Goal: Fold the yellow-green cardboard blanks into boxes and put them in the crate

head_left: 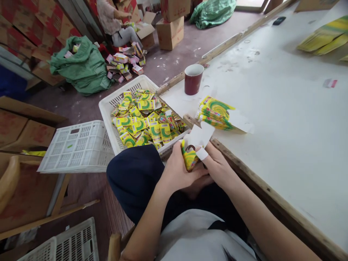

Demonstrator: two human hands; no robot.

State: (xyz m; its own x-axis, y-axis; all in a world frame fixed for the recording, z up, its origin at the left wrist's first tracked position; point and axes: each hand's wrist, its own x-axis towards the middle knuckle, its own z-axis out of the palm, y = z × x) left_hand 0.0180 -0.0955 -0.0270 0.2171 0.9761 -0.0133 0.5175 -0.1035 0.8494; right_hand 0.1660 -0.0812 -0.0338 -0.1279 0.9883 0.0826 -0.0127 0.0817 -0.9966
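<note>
Above my lap, my left hand and my right hand are both closed on a small yellow and green carton. Its white inner flaps stand up and spread apart at the top. A white wrap covers my right thumb. Just beyond my hands, on the table, lies a fanned stack of flat carton blanks in the same print. To the left of my hands a white plastic crate holds many small yellow and green cartons.
A dark red cup stands on the white table, edged by a wooden strip. More yellow blanks lie at the far right. A green sack, a heap of cartons and a seated person are across the floor.
</note>
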